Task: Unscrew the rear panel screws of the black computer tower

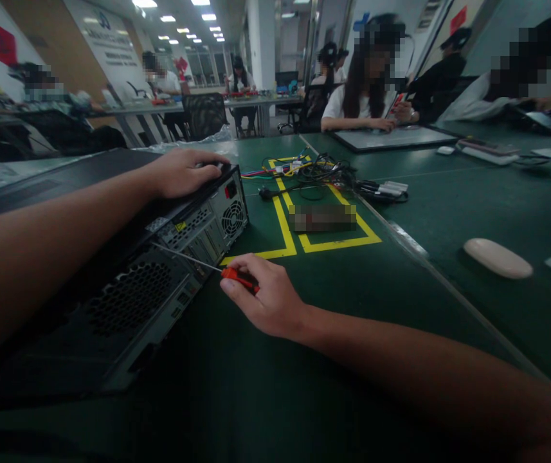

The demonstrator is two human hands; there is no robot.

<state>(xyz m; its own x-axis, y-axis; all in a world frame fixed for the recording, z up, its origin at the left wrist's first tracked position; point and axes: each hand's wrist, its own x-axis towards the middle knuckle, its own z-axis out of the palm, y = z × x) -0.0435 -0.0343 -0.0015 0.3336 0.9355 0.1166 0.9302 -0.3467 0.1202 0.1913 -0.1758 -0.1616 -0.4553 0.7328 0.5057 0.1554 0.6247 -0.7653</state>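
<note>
A black desktop computer case (125, 270) lies on its side on the green table, its rear panel with fan grille and vents facing me. My left hand (186, 172) rests palm down on the case's top edge near the rear corner, fingers curled over it. My right hand (263, 296) pinches a screwdriver with a red handle (239, 278). Its thin metal shaft (183, 256) points left to the rear panel, the tip touching the panel near the upper slots.
Yellow tape squares (333, 243) mark the green mat (352, 308). A tangle of coloured cables (314, 170) lies behind them. A white mouse (497, 257) sits at right. Other people sit at the far side and at tables beyond, one with a flat panel (391, 138).
</note>
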